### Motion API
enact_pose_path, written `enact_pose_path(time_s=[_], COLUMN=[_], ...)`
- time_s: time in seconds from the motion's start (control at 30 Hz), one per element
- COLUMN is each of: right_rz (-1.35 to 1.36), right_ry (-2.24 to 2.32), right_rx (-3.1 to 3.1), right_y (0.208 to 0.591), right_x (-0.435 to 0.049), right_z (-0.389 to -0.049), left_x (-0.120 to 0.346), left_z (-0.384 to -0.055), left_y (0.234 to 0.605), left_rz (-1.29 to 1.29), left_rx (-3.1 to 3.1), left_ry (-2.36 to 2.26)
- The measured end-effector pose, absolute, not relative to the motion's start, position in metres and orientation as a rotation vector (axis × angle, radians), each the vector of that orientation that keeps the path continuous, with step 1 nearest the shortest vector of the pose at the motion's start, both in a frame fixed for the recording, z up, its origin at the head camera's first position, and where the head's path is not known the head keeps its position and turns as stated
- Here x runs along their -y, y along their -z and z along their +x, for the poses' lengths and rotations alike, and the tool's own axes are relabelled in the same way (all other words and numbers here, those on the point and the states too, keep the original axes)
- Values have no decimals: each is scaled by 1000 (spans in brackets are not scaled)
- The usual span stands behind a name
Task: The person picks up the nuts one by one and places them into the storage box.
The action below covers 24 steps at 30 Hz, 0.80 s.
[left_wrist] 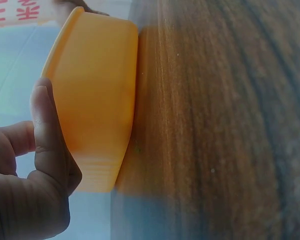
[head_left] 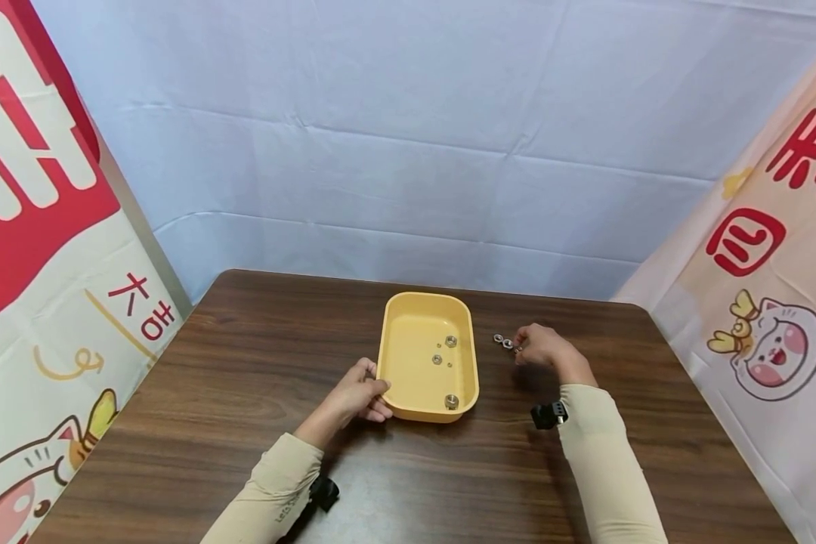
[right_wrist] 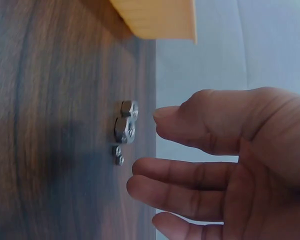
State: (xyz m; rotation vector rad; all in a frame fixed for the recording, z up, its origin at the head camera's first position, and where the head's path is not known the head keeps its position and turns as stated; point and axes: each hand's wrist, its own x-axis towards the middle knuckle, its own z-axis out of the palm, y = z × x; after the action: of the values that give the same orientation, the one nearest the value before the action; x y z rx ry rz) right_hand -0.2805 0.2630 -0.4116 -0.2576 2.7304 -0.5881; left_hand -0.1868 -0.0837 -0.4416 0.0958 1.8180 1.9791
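A yellow rectangular tray (head_left: 408, 363) stands on the table. My left hand (head_left: 355, 393) grips its near left corner, thumb over the rim and fingers along the outside wall (left_wrist: 97, 95). Several metal nuts of different sizes lie inside, among them a larger nut (head_left: 452, 402) near the front. Right of the tray, a short row of nuts rests on the wood: a large nut (right_wrist: 125, 130), a medium nut (right_wrist: 130, 108) and two tiny nuts (right_wrist: 118, 155). Close over that row is my right hand (head_left: 544, 349), thumb and fingers apart with nothing between them.
The dark wood-grain table (head_left: 265, 347) has its back edge just behind the tray. A pale cloth (head_left: 381, 151) hangs beyond it, and printed banners (head_left: 761, 317) flank both sides. Each wrist carries a small black camera (head_left: 548, 415).
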Motion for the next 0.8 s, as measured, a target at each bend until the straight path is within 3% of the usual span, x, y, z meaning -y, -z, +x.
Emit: enact_pose_path(time_s=[0.5, 0.8], right_rz=[-295, -224], right_ry=[669, 1033], right_rx=[-2757, -2677], right_y=[429, 451], right_x=[-282, -295], right_z=[-288, -291], left_x=[84, 84], left_z=[-185, -185], left_y=[442, 440], left_rz=[85, 69], left_rx=[-1824, -1834], left_ry=[-1977, -1986])
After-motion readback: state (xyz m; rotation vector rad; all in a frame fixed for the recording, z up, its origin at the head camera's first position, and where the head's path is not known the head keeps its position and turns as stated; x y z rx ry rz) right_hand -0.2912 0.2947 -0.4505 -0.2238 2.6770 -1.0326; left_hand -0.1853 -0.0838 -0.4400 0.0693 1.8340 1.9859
